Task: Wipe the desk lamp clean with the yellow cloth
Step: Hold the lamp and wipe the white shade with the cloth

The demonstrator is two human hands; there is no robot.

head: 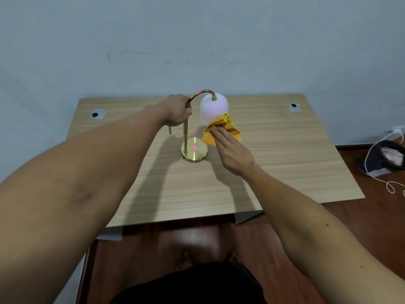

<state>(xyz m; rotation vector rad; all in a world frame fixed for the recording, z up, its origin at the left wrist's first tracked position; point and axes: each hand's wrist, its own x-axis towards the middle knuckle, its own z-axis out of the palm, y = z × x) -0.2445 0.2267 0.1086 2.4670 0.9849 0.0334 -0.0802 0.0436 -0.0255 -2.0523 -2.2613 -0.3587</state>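
The desk lamp (194, 128) stands near the middle of the wooden desk (274, 154), its round brass base (194, 151) carrying pink marks. The left hand (177, 110) is wrapped around the lamp's stem just where it starts to curve — fingers curled tight on the brass. The white shade (213, 108) hangs from the far end of that curve, on the lamp's right. The right hand (232, 150) holds the yellow cloth (221, 129) against the shade's lower edge, fingers straight and together, pressing the bunched fabric — the cloth hangs above the desk, just right of the base.
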